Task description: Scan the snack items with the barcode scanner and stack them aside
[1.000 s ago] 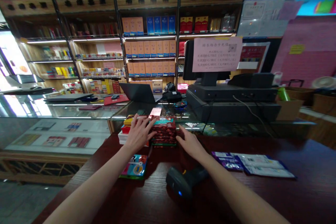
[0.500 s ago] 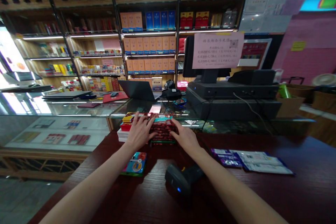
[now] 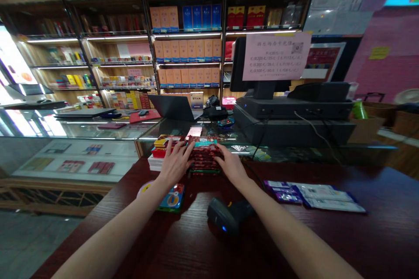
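Observation:
A stack of glossy dark red packets (image 3: 204, 159), the top one with a teal band, stands at the back of the brown table. My left hand (image 3: 176, 159) presses against its left side, fingers spread, the thumb low at the front corner. On the opposite side my right hand (image 3: 231, 165) touches the stack with thumb and fingertips, so it is held between both hands. Beside my left fingers is a pile of yellow, red and white boxes (image 3: 159, 154), partly covered by them. Blue-and-green packets (image 3: 173, 198) lie partly under my left forearm.
A black barcode scanner (image 3: 224, 217) lies between my forearms. Purple-and-white packets (image 3: 327, 196) lie flat at the right. Behind the table, a glass counter (image 3: 147, 139) carries an open laptop (image 3: 173, 108) and a black cash register (image 3: 291, 124). Stocked shelves line the wall.
The camera view has tilted slightly down and shifted. My hands stay on both sides of the stack, with fingers slightly shifted; a yellow round edge now shows left of my left forearm.

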A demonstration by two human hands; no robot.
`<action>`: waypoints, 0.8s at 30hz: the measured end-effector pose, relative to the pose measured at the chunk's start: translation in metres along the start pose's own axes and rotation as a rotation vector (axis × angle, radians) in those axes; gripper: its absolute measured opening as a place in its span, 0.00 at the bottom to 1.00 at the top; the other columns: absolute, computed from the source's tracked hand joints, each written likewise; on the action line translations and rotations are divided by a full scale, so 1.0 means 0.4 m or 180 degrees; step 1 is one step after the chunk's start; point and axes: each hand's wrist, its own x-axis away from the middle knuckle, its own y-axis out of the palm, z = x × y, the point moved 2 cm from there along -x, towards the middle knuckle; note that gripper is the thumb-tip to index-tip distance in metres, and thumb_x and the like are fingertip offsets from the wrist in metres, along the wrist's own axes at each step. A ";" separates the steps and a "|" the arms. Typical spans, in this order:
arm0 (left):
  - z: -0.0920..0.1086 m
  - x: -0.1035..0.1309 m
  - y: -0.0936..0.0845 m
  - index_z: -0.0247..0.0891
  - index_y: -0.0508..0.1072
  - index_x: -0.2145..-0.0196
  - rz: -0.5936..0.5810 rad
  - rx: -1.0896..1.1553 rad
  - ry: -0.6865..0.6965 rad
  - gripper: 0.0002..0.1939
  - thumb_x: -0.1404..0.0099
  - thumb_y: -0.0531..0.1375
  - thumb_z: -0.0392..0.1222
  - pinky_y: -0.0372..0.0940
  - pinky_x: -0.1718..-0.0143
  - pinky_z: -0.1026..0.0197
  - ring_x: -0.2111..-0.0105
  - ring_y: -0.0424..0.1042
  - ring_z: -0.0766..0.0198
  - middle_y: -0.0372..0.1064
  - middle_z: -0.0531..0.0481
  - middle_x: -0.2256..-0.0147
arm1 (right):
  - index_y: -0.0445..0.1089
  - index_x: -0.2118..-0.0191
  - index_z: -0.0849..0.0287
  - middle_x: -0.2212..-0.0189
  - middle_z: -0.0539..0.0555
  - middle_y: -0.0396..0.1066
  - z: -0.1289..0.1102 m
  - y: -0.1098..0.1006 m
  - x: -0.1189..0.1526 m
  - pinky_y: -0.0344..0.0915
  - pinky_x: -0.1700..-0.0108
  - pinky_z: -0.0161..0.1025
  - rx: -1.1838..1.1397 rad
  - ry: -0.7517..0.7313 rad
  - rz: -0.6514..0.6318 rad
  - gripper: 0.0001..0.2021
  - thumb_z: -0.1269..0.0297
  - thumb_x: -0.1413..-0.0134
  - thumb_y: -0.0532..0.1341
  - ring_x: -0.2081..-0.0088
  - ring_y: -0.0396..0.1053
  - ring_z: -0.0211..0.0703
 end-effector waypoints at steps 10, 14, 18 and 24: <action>0.011 0.016 -0.002 0.40 0.58 0.34 0.0090 -0.0039 0.0012 0.29 0.30 0.57 0.42 0.39 0.32 0.34 0.35 0.56 0.47 0.68 0.41 0.41 | 0.63 0.37 0.47 0.47 0.52 0.75 0.005 0.016 -0.002 0.65 0.42 0.47 -0.0171 0.0066 0.0109 0.28 0.69 0.42 0.63 0.47 0.73 0.51; 0.008 0.015 0.002 0.39 0.57 0.33 0.0076 -0.0061 0.0031 0.30 0.30 0.57 0.41 0.38 0.32 0.33 0.35 0.56 0.47 0.68 0.40 0.41 | 0.64 0.37 0.49 0.48 0.53 0.75 -0.002 0.015 -0.004 0.65 0.41 0.47 -0.0195 0.0074 0.0117 0.27 0.70 0.42 0.62 0.47 0.73 0.51; 0.001 0.014 0.012 0.40 0.56 0.32 0.0086 0.0016 0.0027 0.31 0.31 0.56 0.41 0.39 0.33 0.33 0.35 0.55 0.47 0.69 0.40 0.42 | 0.64 0.38 0.52 0.47 0.54 0.75 -0.011 0.016 -0.004 0.65 0.41 0.47 -0.0167 0.0099 0.0116 0.26 0.70 0.41 0.62 0.46 0.73 0.51; 0.001 0.014 0.012 0.38 0.55 0.33 0.0054 -0.0003 0.0027 0.32 0.31 0.58 0.42 0.38 0.32 0.34 0.35 0.56 0.47 0.68 0.39 0.43 | 0.64 0.37 0.52 0.47 0.54 0.75 -0.008 0.021 -0.008 0.65 0.41 0.45 -0.0100 0.0095 0.0146 0.26 0.69 0.41 0.62 0.46 0.73 0.50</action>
